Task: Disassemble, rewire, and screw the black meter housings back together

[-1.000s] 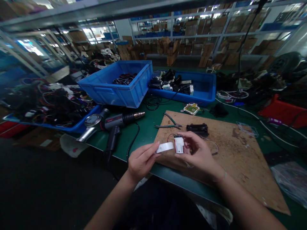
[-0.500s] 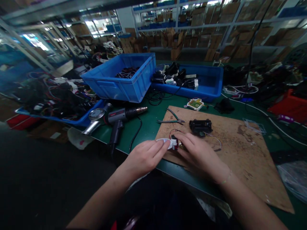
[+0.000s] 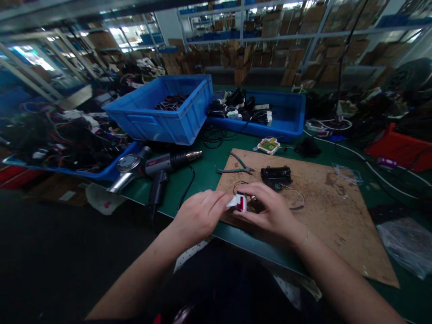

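My left hand [image 3: 202,215] is closed, its fingertips pinching a thin white piece [image 3: 232,201]. The white piece meets a small white part with a red face [image 3: 241,203], which my right hand [image 3: 272,211] grips between thumb and fingers. Whether the two are joined I cannot tell. Thin red and dark wires loop behind the part. Just beyond my right hand a black plastic housing [image 3: 276,175] lies on the brown board [image 3: 324,216], with a wire trailing right. Green-handled cutting pliers [image 3: 241,167] rest near the board's far left corner.
A heat gun [image 3: 168,165] and a shiny metal piece [image 3: 126,166] lie at left. Behind stand a blue crate [image 3: 158,121] with wires and a blue tray [image 3: 286,121] with black and white parts. A circuit board [image 3: 269,145] sits past the brown board; a clear bag [image 3: 407,243] lies right.
The white part has turned, so its red face shows more. My left fingers now cover more of the white piece. The whole view has shifted slightly.
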Available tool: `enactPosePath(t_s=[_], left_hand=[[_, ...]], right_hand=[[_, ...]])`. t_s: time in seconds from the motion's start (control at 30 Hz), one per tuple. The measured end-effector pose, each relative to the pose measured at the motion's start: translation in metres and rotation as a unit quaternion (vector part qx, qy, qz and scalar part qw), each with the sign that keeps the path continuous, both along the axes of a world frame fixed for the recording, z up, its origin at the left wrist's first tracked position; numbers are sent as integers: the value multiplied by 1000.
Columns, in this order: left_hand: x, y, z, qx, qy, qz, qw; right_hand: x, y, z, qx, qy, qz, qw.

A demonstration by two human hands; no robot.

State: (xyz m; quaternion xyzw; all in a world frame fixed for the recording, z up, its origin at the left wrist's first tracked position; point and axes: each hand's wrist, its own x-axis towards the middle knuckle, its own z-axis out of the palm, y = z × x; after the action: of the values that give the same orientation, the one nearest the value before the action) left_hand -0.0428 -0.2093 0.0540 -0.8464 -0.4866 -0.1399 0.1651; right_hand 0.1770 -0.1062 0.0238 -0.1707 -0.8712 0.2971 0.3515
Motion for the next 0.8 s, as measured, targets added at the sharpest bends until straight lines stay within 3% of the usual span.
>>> enactPosePath(t_s=[0.13, 0.23, 0.3, 0.37, 0.43, 0.47, 0.53, 0.6, 0.67, 0.73, 0.8], left_hand=[[-1, 2, 3, -50, 42, -20, 998], [-15, -2, 18, -137, 6, -46, 990], [-31, -9, 39, -182, -81, -58, 978], [-49, -17, 62, -166, -230, -42, 958], [-65, -20, 76, -39, -396, 26, 917], [-71, -18, 76, -3, -439, 72, 895], [-80, -5, 61, -17, -467, 148, 872], [-85, 14, 27, -87, -489, 192, 847], [-88, 32, -14, -164, -492, 217, 827], [-86, 42, -48, -164, -427, 252, 853], [-79, 43, -65, -79, -363, 286, 883]], right_hand=[[-2, -9, 2, 105, -83, -6, 991], [-1, -15, 3, 172, -129, 12, 977], [2, -17, 5, 186, -137, 18, 973], [5, -15, 8, 189, -127, 15, 974], [7, -14, 13, 170, -75, -6, 983], [7, -14, 16, 147, -32, -28, 988], [5, -15, 21, 62, 58, -83, 993], [2, -16, 21, -44, 117, -108, 986], [-2, -15, 16, -124, 135, -90, 979], [-5, -11, 9, -148, 135, -67, 978], [-6, -6, 4, -132, 131, -67, 980]])
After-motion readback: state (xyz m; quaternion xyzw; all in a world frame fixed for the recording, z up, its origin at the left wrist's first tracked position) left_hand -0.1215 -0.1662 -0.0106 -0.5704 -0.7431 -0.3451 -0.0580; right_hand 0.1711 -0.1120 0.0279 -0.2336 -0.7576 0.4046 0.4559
